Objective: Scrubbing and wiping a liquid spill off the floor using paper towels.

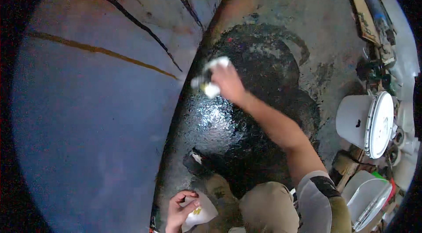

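Observation:
My right hand (226, 79) reaches out over the black floor, closed on a crumpled white wad (212, 90) that looks like a rag or paper towel. Yellow and dark marks show on the wad; motion blurs it. Just left of that hand stands a large painted blue-grey panel (101, 132), crossed by dark streaks and one ochre streak (94, 49). I cannot tell whether the wad touches the panel. Low in the view, my left hand (178, 211) pinches a white sheet (204, 211), paper or cloth, with a yellow smear on it.
Glossy black paint covers much of the grey floor (325, 9). On the right stand a lidded white bucket (354, 118) and a clear plastic tub (365, 198). Boards (362, 13), a blue roll (376, 9) and tape rolls (398, 138) line that edge. My shoe (195, 162) is near the panel.

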Tool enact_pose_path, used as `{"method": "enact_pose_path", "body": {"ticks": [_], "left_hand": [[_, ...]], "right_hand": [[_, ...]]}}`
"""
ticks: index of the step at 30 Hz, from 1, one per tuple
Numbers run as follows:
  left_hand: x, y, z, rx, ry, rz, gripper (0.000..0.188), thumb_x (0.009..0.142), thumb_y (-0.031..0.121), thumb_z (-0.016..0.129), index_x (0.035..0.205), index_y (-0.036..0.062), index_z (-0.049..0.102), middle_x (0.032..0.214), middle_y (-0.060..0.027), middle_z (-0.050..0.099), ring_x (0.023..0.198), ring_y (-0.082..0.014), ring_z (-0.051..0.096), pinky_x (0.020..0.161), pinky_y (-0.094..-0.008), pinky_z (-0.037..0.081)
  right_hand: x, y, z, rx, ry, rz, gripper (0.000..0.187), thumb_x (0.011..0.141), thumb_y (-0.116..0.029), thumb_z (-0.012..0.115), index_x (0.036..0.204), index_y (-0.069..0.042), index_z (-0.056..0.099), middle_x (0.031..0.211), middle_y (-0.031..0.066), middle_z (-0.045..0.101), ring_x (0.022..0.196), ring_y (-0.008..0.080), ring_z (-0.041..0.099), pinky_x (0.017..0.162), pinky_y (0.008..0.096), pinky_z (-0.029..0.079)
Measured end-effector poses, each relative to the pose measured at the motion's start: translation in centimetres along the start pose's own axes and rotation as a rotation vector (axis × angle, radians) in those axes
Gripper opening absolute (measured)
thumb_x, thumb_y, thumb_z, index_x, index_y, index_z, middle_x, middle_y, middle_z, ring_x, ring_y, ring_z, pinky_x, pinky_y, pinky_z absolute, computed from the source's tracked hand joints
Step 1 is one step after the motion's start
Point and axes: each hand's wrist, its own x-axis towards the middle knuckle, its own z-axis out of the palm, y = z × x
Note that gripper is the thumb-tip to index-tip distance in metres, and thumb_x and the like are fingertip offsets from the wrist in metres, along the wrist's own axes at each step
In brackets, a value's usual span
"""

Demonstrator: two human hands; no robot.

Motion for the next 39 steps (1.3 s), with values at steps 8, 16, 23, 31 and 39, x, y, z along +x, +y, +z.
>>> {"method": "enact_pose_path", "body": {"ticks": [8, 16, 23, 31, 39], "left_hand": [[-1.5, -1.8, -0.3, 0.154, 0.071, 0.029, 0.031, 0.078, 0.005, 0.08, 0.105, 0.0025, 0.066, 0.095, -0.0041, 0.071, 0.085, -0.0125, 0.065, 0.079, -0.0274, 0.052], [0.3, -2.6, -2.9, 0.068, 0.042, -0.118, 0.031, 0.08, 0.004, 0.079, 0.107, 0.0024, 0.065, 0.092, -0.0044, 0.07, 0.084, -0.0129, 0.065, 0.076, -0.028, 0.054], [0.1, -3.9, -3.3, -0.171, -0.022, -0.219, 0.035, 0.088, 0.008, 0.069, 0.122, 0.0051, 0.064, 0.105, -0.01, 0.07, 0.087, -0.0197, 0.066, 0.072, -0.0327, 0.053], [2.5, 0.3, -1.5, -0.159, -0.074, -0.215, 0.029, 0.09, 0.01, 0.069, 0.118, 0.0053, 0.064, 0.102, -0.0035, 0.067, 0.08, -0.0124, 0.063, 0.068, -0.0272, 0.052], [3.0, -0.6, -0.8, 0.065, 0.027, -0.183, 0.038, 0.078, 0.006, 0.079, 0.113, 0.0051, 0.065, 0.106, -0.0055, 0.068, 0.092, -0.014, 0.064, 0.083, -0.0296, 0.052]], "right_hand": [[-18.3, -0.8, -7.4, 0.303, -0.41, 0.426, 0.025, 0.094, -0.019, 0.053, 0.114, -0.007, 0.06, 0.118, 0.0137, 0.063, 0.111, 0.0389, 0.058, 0.098, 0.0487, 0.046], [-7.7, 21.5, -9.7, -0.38, 0.208, 0.424, 0.031, 0.088, -0.012, 0.062, 0.116, -0.002, 0.053, 0.131, 0.0212, 0.051, 0.124, 0.0428, 0.047, 0.095, 0.0535, 0.045], [6.6, 26.5, -6.4, -0.284, 0.071, 0.487, 0.045, 0.079, -0.006, 0.065, 0.121, -0.008, 0.047, 0.134, 0.0207, 0.043, 0.125, 0.0453, 0.045, 0.097, 0.062, 0.043], [9.5, 25.9, -9.5, -0.063, 0.057, 0.343, 0.038, 0.083, -0.006, 0.064, 0.12, -0.005, 0.055, 0.126, 0.0215, 0.058, 0.116, 0.0393, 0.058, 0.098, 0.0448, 0.047], [9.4, 14.4, -3.9, 0.003, 0.079, -0.01, 0.034, 0.074, -0.004, 0.063, 0.108, -0.006, 0.06, 0.124, 0.0168, 0.055, 0.117, 0.0348, 0.055, 0.097, 0.0488, 0.043]]}}
